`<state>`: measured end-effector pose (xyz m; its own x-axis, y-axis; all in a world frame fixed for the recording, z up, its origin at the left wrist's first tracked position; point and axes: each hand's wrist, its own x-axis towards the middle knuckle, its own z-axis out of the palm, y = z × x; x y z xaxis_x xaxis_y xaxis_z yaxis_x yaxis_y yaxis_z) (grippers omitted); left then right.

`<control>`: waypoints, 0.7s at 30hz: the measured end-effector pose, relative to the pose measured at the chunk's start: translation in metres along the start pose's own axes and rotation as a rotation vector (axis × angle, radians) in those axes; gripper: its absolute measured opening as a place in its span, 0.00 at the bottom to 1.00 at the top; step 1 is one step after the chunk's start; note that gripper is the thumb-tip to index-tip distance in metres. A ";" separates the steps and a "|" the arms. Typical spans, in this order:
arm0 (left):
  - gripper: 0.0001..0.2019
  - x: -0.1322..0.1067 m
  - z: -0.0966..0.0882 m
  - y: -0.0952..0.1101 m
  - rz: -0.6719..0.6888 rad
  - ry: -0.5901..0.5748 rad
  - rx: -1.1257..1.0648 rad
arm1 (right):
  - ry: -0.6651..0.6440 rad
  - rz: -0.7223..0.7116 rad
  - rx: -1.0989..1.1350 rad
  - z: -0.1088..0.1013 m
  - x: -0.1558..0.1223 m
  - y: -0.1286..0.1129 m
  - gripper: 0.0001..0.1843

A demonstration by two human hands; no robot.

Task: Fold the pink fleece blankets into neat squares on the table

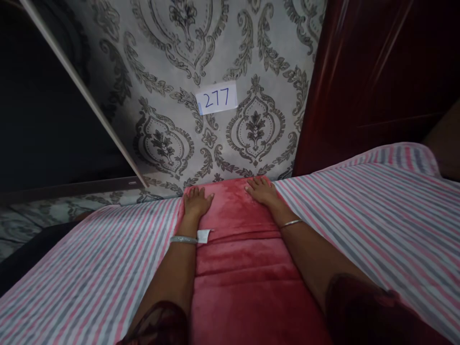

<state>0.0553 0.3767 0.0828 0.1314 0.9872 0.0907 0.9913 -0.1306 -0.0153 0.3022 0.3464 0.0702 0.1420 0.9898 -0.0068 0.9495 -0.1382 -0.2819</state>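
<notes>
A red plush blanket (244,258), folded into a long strip, runs from the bottom of the view toward the wall. My left hand (197,202) lies flat near its far left corner, fingers spread. At the far right corner rests my right hand (262,190), also flat with the fingers apart. Neither hand grips the cloth. Creases cross the blanket between my forearms. A small white label (203,236) sticks out at its left edge, beside my left wrist. Beneath the blanket is a striped sheet (125,249) in pink, grey and white.
Behind the blanket stands a wall (215,143) with damask wallpaper and a paper marked 277 (217,97). A dark screen (61,120) is at the left. On the right, a dark red wooden panel (352,96) rises beside the sheet.
</notes>
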 end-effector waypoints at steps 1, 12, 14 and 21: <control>0.32 0.001 0.000 -0.002 0.013 -0.012 -0.019 | -0.008 -0.004 0.004 0.000 0.001 0.001 0.32; 0.27 0.004 -0.012 -0.009 0.065 -0.032 -0.078 | 0.198 -0.054 -0.008 -0.005 -0.012 -0.002 0.26; 0.25 0.003 -0.021 -0.004 0.110 -0.002 -0.079 | 0.302 -0.097 -0.034 -0.011 -0.018 -0.010 0.25; 0.28 -0.015 -0.019 0.045 0.578 -0.095 -0.121 | 0.097 -0.370 -0.060 -0.006 -0.024 -0.030 0.30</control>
<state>0.0981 0.3546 0.0997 0.6542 0.7563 0.0120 0.7534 -0.6529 0.0785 0.2723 0.3260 0.0841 -0.1898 0.9659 0.1761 0.9559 0.2227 -0.1916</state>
